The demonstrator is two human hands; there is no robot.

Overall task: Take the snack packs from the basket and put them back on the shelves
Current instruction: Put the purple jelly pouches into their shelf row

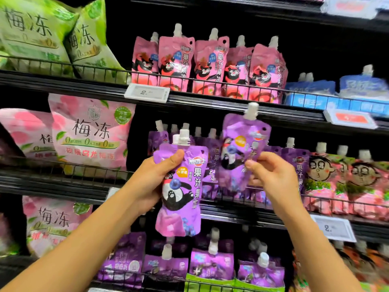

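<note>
You have a purple spouted pouch in each hand. Your left hand (154,182) is closed around the upper body of the nearer pouch (179,192), thumb across its front just below the white cap; a second cap shows just behind it, so there may be another pouch tucked there, though that is hard to tell. Your right hand (271,175) pinches the lower right edge of the raised pouch (242,152), thumb in front and fingers behind, and it leans left, held up in front of the middle shelf (242,211).

These look soft and squashy, film skins over a jelly fill, light but floppy and probably a bit slick. An edge pinch lets the body swing; a hold around the shoulders under the spout should steer it better.

The middle shelf already carries a row of matching purple pouches (294,165) standing behind its wire rail (336,200), spouts up. Pink ones fill the upper shelf (210,98). The basket is out of view
</note>
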